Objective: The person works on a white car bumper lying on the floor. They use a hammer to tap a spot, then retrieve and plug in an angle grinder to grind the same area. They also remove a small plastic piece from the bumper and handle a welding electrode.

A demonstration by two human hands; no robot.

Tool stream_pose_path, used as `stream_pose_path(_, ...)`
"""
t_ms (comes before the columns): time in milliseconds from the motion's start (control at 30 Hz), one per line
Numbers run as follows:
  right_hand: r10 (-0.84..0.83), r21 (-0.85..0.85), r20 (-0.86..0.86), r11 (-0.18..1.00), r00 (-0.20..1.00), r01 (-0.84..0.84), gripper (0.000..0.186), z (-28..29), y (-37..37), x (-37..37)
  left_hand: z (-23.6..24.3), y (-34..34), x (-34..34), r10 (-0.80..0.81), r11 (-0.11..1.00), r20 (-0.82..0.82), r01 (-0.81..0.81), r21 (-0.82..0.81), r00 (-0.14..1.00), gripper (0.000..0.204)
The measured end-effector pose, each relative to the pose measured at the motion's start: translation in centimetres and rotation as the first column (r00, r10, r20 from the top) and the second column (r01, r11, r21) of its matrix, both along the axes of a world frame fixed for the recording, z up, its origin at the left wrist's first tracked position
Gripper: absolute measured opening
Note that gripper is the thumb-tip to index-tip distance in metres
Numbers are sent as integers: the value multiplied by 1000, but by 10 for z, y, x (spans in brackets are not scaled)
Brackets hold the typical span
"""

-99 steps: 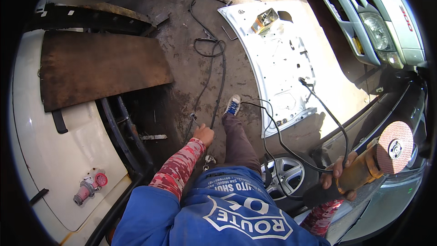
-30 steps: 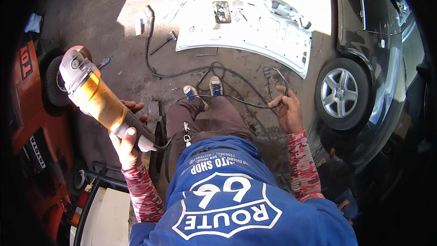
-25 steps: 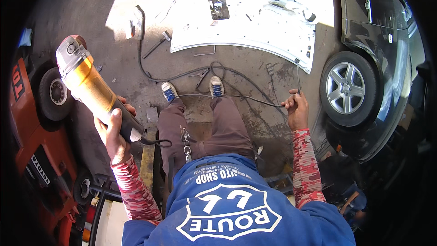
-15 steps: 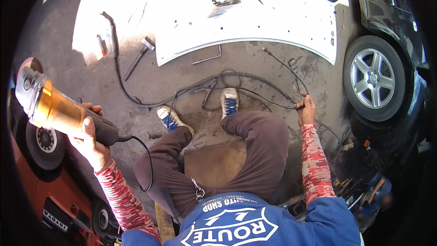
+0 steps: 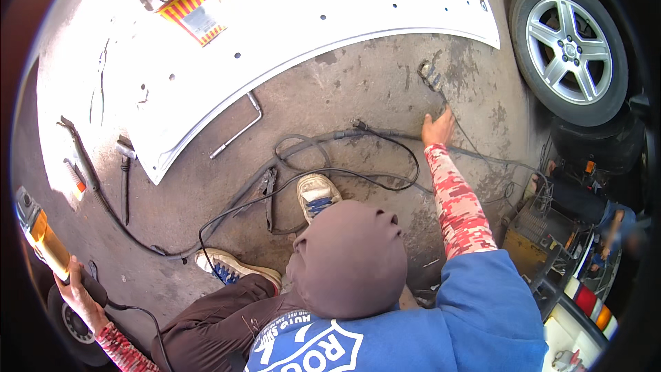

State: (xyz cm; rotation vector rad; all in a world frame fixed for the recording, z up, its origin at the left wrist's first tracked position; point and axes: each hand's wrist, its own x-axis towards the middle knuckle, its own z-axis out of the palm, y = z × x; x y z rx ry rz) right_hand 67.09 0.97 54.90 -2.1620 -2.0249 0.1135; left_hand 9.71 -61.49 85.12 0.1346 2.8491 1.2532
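Concrete floor (image 5: 330, 89): bearing a white panel (image 5: 275, 21). Angle grinder (image 5: 51, 244): lying far left, left hand (image 5: 81, 300) wrapping its handle, presumably holding it clear. Striped box (image 5: 200, 10): resting on the panel, holding unclear contents. Corded block (image 5: 432, 77): lying on concrete; right hand (image 5: 439, 126) reaching just beside, grasp unclear.

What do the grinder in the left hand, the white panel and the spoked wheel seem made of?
Grinder: smooth yellow body, likely plastic; dull grey head, probably metal.
White panel: probably painted sheet metal, given its thin edge and punched holes.
Spoked wheel: silvery sheen suggests metal, perhaps alloy; its tyre, matte black, looks like rubber.
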Motion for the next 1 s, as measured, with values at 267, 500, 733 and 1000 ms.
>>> stream_pose_path(267, 205, -43, -216, 975, 955, -219, 73, -32, 127, 2, -13, -29, 67, 347, 931, 156, -360, 66, 925, 43)
stream_pose_path(500, 32, -576, -521, 724, 853, -380, 53, -29, 117, 21, -7, -56, 69, 488, 754, 343, -585, 299, 803, 53)
stream_pose_path(733, 299, 341, 95, 886, 949, -314, 44, -10, 82, 1, -4, -74, 60, 387, 764, 374, -520, 381, 843, 56)
stream_pose_path(1000, 696, 124, -304, 706, 650, -697, 33, -12, -83, -54, 14, -81, 60, 271, 754, 462, -485, 443, 844, 47)
